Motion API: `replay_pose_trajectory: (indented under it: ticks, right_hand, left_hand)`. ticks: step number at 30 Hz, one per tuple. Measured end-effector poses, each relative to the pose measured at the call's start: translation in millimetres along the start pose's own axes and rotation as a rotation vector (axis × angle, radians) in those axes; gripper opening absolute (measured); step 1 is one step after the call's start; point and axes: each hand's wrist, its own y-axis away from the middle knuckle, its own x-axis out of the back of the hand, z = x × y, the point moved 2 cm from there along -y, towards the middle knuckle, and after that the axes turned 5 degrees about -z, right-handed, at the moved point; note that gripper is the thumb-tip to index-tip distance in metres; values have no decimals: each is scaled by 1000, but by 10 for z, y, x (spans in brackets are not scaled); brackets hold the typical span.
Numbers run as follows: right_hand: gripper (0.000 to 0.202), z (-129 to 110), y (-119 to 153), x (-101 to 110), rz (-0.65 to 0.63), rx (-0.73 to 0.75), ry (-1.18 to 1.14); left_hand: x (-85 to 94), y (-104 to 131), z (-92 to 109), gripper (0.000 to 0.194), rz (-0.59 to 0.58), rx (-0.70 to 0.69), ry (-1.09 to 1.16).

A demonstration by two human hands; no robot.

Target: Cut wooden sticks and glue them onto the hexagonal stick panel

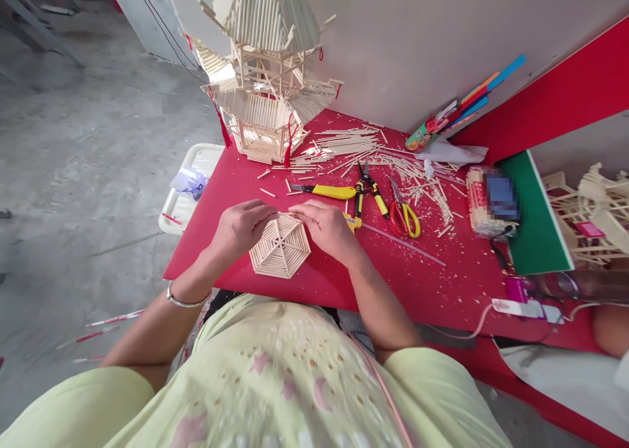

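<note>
A hexagonal panel of thin wooden sticks [280, 246], with spokes meeting at its centre, lies near the table's front edge. At its far left corner is my left hand [244, 227], fingers pinched together. My right hand [325, 228] pinches at the far right corner. Between the fingertips runs a thin wooden stick [284, 213] along the panel's far edge; my fingers cover its ends. Just right of my right hand sits a yellow tool [352, 223], partly hidden, with a clear rod [405, 245] stretching away from it.
Behind my hands stand a stick-built pagoda model [268, 94] and a yellow utility knife [334, 192]. Pliers [368, 189], scissors [405, 219] and loose sticks [348, 143] lie to the right. Beyond are a bundle of sticks [476, 202], a green board [540, 225] and a power strip [523, 309].
</note>
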Motion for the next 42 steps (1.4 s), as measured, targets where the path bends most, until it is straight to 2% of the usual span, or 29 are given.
replay_pose_trajectory:
  ticks: [4, 6, 8, 10, 13, 15, 19, 25, 33, 39, 42]
  right_hand:
    - [28, 21, 295, 53, 280, -117, 156]
    - [29, 75, 482, 72, 361, -203, 194]
    - [29, 115, 628, 43, 344, -246, 210]
    - [28, 122, 710, -34, 272, -250, 213]
    - [27, 101, 742, -191, 185, -266, 193]
    - [27, 92, 738, -288, 158, -302, 203]
    - [29, 108, 742, -420, 137, -408, 249]
    - [27, 161, 742, -481, 133, -491, 170]
    - [23, 143, 786, -471, 46, -508, 111]
    - [29, 118, 624, -328, 156, -435, 231]
    - [33, 165, 475, -365, 130, -397, 249]
  left_hand:
    - [44, 78, -125, 24, 40, 103, -3]
    - [55, 89, -203, 23, 22, 132, 3]
    - [44, 70, -298, 23, -23, 134, 38]
    - [25, 33, -404, 22, -56, 133, 78]
    - [11, 2, -531, 15, -84, 166, 47]
    - [19, 33, -567, 11, -116, 237, -17]
    - [39, 216, -499, 16, -171, 405, -70]
    - [-18, 426, -376, 16, -48, 537, -9]
    - [-109, 386, -479, 15, 65, 569, 187]
    - [-24, 260, -448, 13, 71, 435, -77]
    - [-52, 253, -444, 15, 4, 399, -148]
